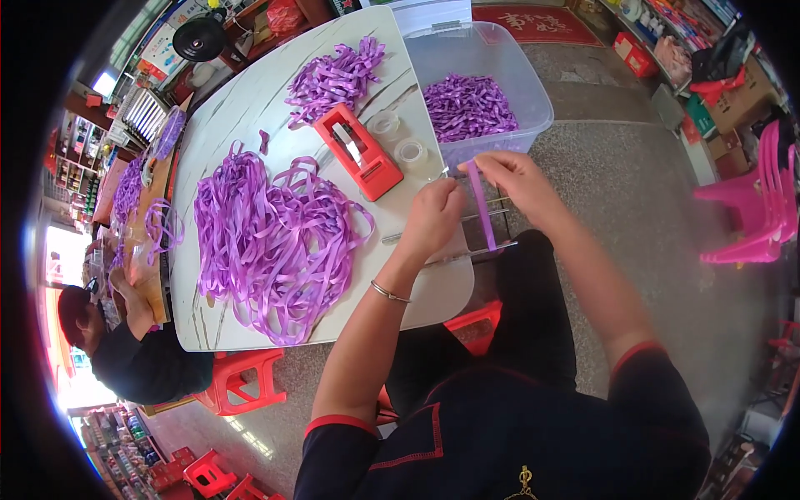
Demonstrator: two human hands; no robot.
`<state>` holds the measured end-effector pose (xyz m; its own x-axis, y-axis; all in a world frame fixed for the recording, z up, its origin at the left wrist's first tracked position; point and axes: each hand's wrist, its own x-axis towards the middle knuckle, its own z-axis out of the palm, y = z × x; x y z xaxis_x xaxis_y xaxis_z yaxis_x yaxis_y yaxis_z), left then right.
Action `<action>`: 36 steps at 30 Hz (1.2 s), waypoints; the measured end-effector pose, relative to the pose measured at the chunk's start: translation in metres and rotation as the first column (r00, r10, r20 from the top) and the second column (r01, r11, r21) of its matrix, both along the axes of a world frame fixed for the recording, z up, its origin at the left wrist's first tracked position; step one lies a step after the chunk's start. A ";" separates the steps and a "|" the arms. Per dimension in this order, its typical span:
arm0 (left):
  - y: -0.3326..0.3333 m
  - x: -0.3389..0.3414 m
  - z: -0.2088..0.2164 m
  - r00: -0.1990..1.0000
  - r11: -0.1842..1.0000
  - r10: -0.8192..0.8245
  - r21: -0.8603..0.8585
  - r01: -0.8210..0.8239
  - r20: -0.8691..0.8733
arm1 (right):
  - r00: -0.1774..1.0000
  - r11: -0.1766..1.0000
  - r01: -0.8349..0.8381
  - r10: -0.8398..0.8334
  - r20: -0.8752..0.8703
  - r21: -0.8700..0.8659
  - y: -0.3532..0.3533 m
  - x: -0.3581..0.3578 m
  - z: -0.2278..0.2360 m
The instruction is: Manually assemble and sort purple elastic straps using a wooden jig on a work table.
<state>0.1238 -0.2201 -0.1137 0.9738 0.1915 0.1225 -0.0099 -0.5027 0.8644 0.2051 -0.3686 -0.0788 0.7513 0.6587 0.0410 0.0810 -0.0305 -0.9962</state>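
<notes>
At the table's right edge, my right hand (521,185) pinches a narrow purple ribbon (483,210). From these fingers the ribbon runs down to a thin metal rod (471,253) jutting past the edge. Close beside it, my left hand (437,212) is closed, thumb and fingers together near the ribbon's upper end; what they hold is too small to tell. Left of my hands lies a large heap of looped purple ribbons (275,242). A red tape dispenser (358,152) stands between that heap and two small clear tape rolls (410,153).
Another pile of purple ribbons (333,79) lies at the table's far end. A translucent plastic bin (533,104) beyond my hands holds many purple pieces. Someone (125,342) sits at a wooden table on the left. Pink chairs (754,200) stand right, red stools (242,379) below left.
</notes>
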 end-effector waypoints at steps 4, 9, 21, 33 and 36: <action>0.000 0.000 0.001 0.998 0.999 -0.044 0.000 0.044 -0.037 | 0.986 0.998 -0.048 0.040 -0.160 -0.047 0.006 0.024 -0.046; -0.002 0.000 0.002 0.997 0.994 -0.079 0.078 0.079 -0.004 | 0.961 0.996 -0.055 0.035 -0.276 -0.068 -0.001 0.018 -0.093; -0.002 -0.001 0.000 0.997 0.998 -0.064 -0.016 0.063 -0.032 | 0.990 0.993 -0.087 0.077 -0.118 -0.085 0.002 0.022 -0.060; -0.003 -0.001 0.001 0.998 0.997 -0.069 -0.036 0.070 0.010 | 0.987 0.995 -0.088 0.081 -0.137 -0.044 0.000 0.021 -0.081; -0.003 -0.001 0.003 0.993 0.982 -0.111 0.159 0.105 0.028 | 0.976 0.988 -0.080 0.051 -0.211 -0.130 -0.008 0.007 -0.089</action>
